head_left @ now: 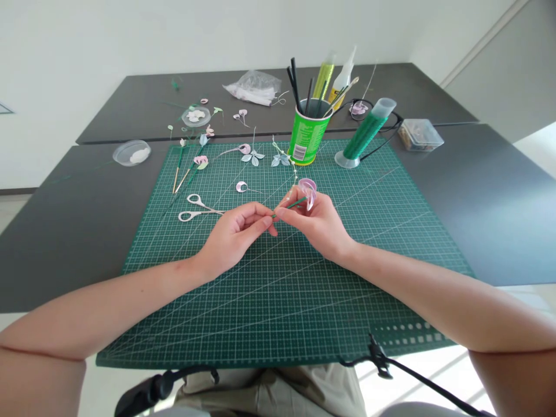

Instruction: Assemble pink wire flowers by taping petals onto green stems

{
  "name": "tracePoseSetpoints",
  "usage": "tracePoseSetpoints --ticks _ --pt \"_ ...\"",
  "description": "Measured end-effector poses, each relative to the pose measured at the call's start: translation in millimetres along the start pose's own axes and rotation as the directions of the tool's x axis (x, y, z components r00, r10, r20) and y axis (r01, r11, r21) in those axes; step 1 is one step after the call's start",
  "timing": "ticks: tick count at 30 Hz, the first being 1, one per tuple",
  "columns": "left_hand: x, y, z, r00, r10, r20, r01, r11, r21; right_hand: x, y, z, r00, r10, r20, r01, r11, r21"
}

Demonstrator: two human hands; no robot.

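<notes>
Green mat (304, 313) lies across the desk (490, 191); over it, my left hand (237, 234) and right hand (320, 225) pinch a green stem (297, 203), fingertips closed. Its pink flower (307, 185) looks already joined; a wired petal (240, 188) beyond lies unattached.

The wall (152, 35) is white. The big tabletop (56, 231) is dark grey, with a gap (130, 141) running across. Bright light (464, 376) makes stripes on the pale floor (443, 365).
</notes>
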State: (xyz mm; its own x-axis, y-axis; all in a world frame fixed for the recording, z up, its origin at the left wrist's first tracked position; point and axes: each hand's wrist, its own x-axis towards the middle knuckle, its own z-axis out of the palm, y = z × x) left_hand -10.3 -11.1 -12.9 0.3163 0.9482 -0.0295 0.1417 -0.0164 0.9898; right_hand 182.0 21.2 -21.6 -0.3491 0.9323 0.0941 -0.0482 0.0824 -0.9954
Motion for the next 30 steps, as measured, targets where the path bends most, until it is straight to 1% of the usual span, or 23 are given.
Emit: tracePoseSetpoints --ticks 3,7,10,11,13,15,17,20,22,25,30 --pt "-0.4 0.2 1.4 1.000 0.012 -0.029 -0.012 1.000 -0.002 -0.6 -2.8 1.1 1.000 -0.007 0.004 0.007 1.000 -0.015" --pt "0.4 -0.3 1.4 1.000 0.009 -0.026 -0.009 1.000 0.004 -0.8 -4.2 1.8 1.000 -0.003 0.015 0.004 0.999 -0.044" --pt "0.9 0.7 -0.1 0.999 0.015 -0.043 -0.015 1.000 0.009 0.4 -3.9 -1.1 1.000 0.014 0.028 -0.013 0.999 -0.039" --pt "1.0 1.5 -0.8 0.999 0.017 -0.052 -0.016 1.000 0.009 1.3 -3.9 -3.2 0.999 0.025 0.048 -0.024 0.999 -0.026" --pt "1.2 3.4 -2.5 0.997 0.022 -0.068 -0.022 1.000 0.009 4.0 -4.0 -8.8 0.990 0.050 0.133 -0.052 0.999 0.005" --pt "1.1 5.3 -4.5 0.997 0.024 -0.080 -0.023 1.000 0.012 7.6 -3.8 -14.8 0.967 0.057 0.249 -0.065 0.998 0.024" --pt "0.9 6.8 -6.4 0.996 0.027 -0.079 -0.026 1.000 0.014 11.7 -3.1 -19.7 0.948 0.043 0.315 -0.059 0.997 0.042" --pt "0.0 8.5 -8.0 0.999 0.021 -0.047 -0.020 1.000 0.014 17.4 -1.7 -23.3 0.954 0.008 0.301 -0.029 0.998 0.064" --pt "-0.9 9.8 -8.4 1.000 0.012 -0.022 -0.011 1.000 0.027 20.4 -1.6 -24.1 0.959 0.005 0.283 -0.016 0.999 0.039" --pt "-2.1 11.7 -9.0 1.000 0.001 0.009 -0.001 0.998 0.068 23.4 -3.5 -25.3 0.958 0.019 0.285 -0.019 1.000 -0.003" --pt "-2.7 12.8 -9.7 0.997 -0.034 0.066 0.028 0.995 0.097 24.5 -3.8 -26.6 0.961 -0.017 0.275 0.021 1.000 -0.010"
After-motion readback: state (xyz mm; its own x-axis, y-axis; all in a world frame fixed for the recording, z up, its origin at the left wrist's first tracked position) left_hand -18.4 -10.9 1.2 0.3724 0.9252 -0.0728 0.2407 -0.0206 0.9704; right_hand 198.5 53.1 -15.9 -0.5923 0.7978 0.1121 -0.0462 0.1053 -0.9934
